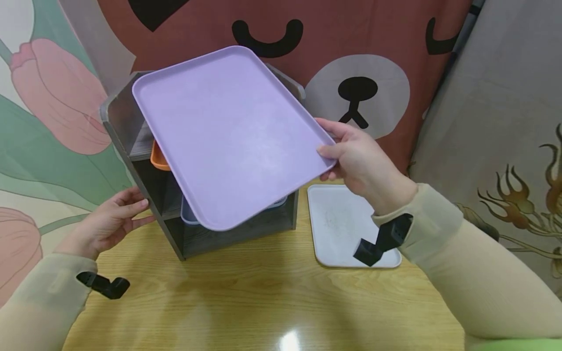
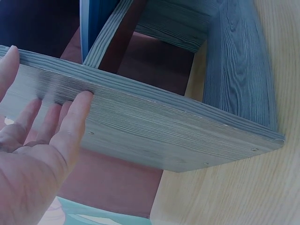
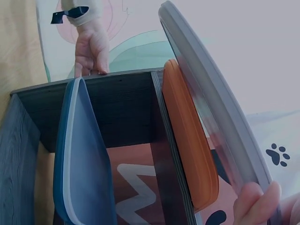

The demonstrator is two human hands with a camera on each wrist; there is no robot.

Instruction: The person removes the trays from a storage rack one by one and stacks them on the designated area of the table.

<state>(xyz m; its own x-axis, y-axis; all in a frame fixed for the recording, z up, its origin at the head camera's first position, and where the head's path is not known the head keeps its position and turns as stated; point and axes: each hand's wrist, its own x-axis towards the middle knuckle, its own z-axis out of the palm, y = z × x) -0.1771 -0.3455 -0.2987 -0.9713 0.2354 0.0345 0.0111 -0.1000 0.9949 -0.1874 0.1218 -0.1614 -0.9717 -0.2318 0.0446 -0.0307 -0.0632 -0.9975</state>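
A lilac rectangular tray (image 1: 228, 131) is held up at a tilt in front of a grey wooden shelf unit (image 1: 246, 237). My right hand (image 1: 357, 158) pinches its right corner, thumb on the upper face and fingers underneath. My left hand (image 1: 116, 219) touches the unit's left side panel (image 2: 140, 122), with fingertips on the outer face and the thumb near the front edge. An orange tray (image 3: 187, 140) lies on the upper board. Below it, a blue tray (image 3: 89, 159) sticks out from the middle level. The lilac tray hides much of the unit in the head view.
A white tray (image 1: 347, 224) lies on the wooden table (image 1: 246, 297), right of the shelf unit. Behind stands a hanging cloth (image 1: 193, 41) with a bear face. A tulip-patterned cloth (image 1: 61, 97) hangs at the left and a grey flowered one (image 1: 496, 122) at the right.
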